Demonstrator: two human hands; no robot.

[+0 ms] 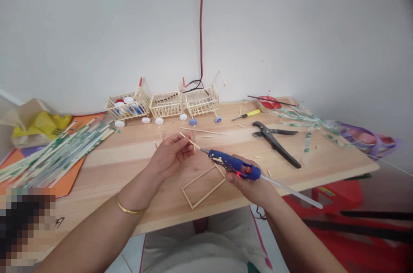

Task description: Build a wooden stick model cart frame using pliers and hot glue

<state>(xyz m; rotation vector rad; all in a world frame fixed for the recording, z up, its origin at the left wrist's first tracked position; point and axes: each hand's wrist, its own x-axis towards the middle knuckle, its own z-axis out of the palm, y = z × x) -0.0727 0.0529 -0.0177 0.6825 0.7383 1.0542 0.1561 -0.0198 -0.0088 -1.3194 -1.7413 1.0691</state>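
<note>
My left hand (172,154) is pinched on a thin wooden stick (189,140), held up over the table. Another short stick crosses it near the fingertips. My right hand (247,187) is wrapped round a blue hot glue gun (226,162), whose nozzle points left at the end of the held stick. I cannot tell whether the tip touches. A long clear glue stick (290,192) pokes out of the gun's back, and a red light glows on its body. Under the gun lies a rectangular frame of sticks (209,194), partly covered by the right hand.
Three small stick carts (166,107) on bottle-cap wheels stand along the wall. Black pliers (275,141), a yellow-handled tool (251,114) and a red bowl (269,103) are at the right. Wrapped sticks (61,152) lie on orange paper at left. A red stool (338,200) stands beside the table.
</note>
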